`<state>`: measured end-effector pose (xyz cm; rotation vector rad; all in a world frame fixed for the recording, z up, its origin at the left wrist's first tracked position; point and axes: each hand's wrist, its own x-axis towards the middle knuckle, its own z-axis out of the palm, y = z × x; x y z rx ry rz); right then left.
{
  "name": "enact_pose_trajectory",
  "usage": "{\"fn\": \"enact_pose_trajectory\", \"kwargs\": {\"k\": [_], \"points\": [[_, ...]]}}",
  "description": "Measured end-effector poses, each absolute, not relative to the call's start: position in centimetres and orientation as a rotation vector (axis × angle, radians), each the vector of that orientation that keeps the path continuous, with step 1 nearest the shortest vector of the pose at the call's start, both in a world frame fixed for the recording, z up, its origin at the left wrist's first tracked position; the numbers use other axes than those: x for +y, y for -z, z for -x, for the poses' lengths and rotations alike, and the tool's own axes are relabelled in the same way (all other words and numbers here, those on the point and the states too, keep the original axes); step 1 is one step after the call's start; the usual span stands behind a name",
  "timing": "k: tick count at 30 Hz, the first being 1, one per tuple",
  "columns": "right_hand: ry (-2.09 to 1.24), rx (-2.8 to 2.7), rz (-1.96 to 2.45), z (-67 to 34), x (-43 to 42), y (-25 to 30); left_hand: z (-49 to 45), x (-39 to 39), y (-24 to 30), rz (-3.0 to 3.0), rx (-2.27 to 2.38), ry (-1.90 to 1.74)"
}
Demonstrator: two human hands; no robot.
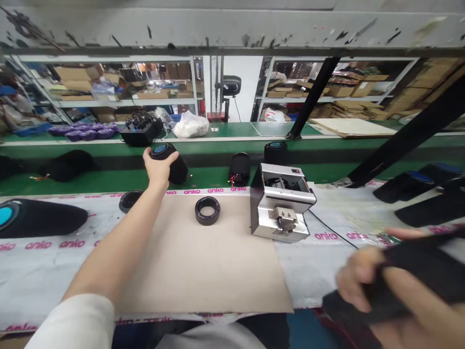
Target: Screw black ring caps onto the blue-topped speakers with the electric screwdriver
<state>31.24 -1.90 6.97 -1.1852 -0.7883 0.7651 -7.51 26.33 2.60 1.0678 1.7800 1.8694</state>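
Observation:
My left hand (160,167) reaches to the back of the bench, its thumb and fingers wrapped round the top of a black cylindrical speaker (178,170) with a blue end. The speaker leans to one side. Down at the lower right, my right hand (378,286) is smeared by motion. Its fingers curl around a dark black object (425,264), too blurred to name. Between the hands, a black ring (207,211) lies flat on a brown cardboard sheet (210,266). Another black ring (130,200) is partly hidden behind my left forearm.
A metal screw feeder (283,203) stands right of the cardboard, with a cable trailing right. A black speaker (43,218) lies at left; a black cylinder with loose wires (240,169) stands behind. More speakers (405,186) sit at right. A slanted black post (407,128) crosses there.

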Motion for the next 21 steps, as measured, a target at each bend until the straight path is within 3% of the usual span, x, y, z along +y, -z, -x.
{"fn": "enact_pose_trajectory", "kwargs": {"k": [5, 7, 12, 21], "points": [[-1.187, -1.214, 1.421, -24.1, 3.5, -6.7, 9.0, 15.3, -3.5, -1.434, 1.664, -1.745], [-1.116, -1.646, 1.446, -21.7, 6.4, -5.3, 9.1, 10.3, -2.8, -1.539, 1.694, -1.612], [-1.009, -1.906, 1.344, -17.5, 11.5, -1.6, 7.5, 2.5, 0.2, -1.572, 1.649, -1.400], [-0.864, -1.999, 1.406, -16.4, 12.6, -0.3, 6.4, 0.6, 2.0, -1.532, 1.412, -1.360]]}}
